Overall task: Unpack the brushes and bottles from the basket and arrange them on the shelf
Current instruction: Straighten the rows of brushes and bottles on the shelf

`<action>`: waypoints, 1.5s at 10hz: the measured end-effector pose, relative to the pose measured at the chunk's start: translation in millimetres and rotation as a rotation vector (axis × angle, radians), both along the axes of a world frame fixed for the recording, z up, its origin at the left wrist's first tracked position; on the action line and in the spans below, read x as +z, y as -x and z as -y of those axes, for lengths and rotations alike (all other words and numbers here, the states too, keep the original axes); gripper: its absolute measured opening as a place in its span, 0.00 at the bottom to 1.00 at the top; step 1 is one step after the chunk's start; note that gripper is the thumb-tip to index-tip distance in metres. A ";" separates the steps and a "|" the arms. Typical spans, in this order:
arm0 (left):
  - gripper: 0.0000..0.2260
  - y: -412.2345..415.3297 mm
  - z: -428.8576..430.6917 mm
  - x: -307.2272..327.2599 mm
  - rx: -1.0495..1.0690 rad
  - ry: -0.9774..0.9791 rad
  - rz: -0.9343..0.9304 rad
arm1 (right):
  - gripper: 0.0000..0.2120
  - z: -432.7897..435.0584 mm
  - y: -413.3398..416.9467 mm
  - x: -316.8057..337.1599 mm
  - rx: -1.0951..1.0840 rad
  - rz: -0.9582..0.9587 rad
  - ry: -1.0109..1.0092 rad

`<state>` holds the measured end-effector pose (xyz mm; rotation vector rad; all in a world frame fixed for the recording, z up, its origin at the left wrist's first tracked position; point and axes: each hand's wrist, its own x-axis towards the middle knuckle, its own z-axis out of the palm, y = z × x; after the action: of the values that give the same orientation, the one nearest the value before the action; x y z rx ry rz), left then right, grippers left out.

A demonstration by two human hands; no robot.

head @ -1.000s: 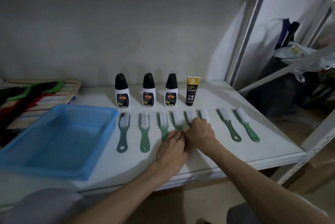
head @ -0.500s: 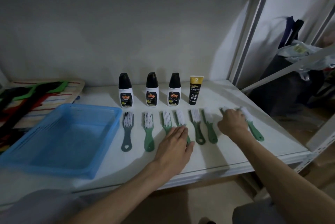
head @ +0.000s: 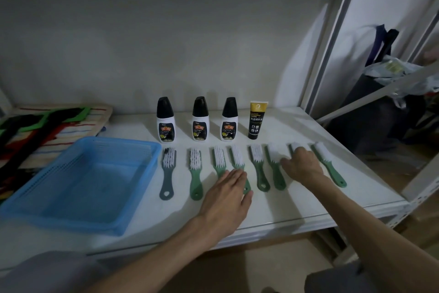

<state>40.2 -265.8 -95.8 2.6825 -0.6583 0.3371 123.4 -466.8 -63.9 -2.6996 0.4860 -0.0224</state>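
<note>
1. One white shelf [head: 297,207] carries everything, with the wall close behind it.
2. One blue basket [head: 133,200] sits on the left part of the shelf, nothing visible inside it.
3. One striped cloth [head: 78,126] lies behind the basket at the far left, with green and black straps across it.
4. Two hands are over the brush row. The left hand [head: 225,195] lies flat, fingers extended and together, palm down across the handles of the third and fourth brushes; it grips nothing. The right hand [head: 303,166] rests knuckles-up over the seventh brush; whether its curled fingers clamp that handle I cannot tell.
5. Eight brushes lie in one row along the shelf front, white bristles toward the wall, handles toward the person: one grey-handled brush [head: 167,171] just beside the basket, then seven green ones, from the second brush [head: 196,174] to the last brush [head: 330,166] on the right. They are spaced apart, the right-hand ones angled slightly.
6. Three white bottles with black caps stand upright behind the row: left bottle [head: 165,120], middle bottle [head: 200,119], right bottle [head: 229,119].
7. One black-and-yellow tube [head: 257,119] stands on its cap just right of the bottles.
</note>
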 end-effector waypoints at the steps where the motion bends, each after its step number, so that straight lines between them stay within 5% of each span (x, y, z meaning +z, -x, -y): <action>1: 0.26 -1.8 0.8 0.5 0.001 0.005 -0.002 | 0.15 -15.8 3.0 -0.5 0.086 -0.093 -0.030; 10: 0.25 -2.8 2.4 -1.4 0.007 0.007 -0.016 | 0.17 -6.9 -1.6 -9.6 0.077 -0.048 0.058; 12: 0.26 -3.5 1.2 -0.9 0.012 0.002 -0.002 | 0.13 36.9 -17.2 4.4 -0.094 0.132 0.035; 14: 0.25 -5.8 -2.9 1.4 0.022 0.021 -0.019 | 0.26 82.0 -7.4 -14.4 -0.243 -0.082 0.015; 15: 0.26 -4.9 -2.2 3.9 0.032 0.011 -0.036 | 0.20 81.8 -5.8 -14.4 -0.251 -0.021 -0.025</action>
<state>45.0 -263.6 -91.9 2.6847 -0.6019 0.2997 129.2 -548.6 -78.2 -2.5998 0.8221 -0.0566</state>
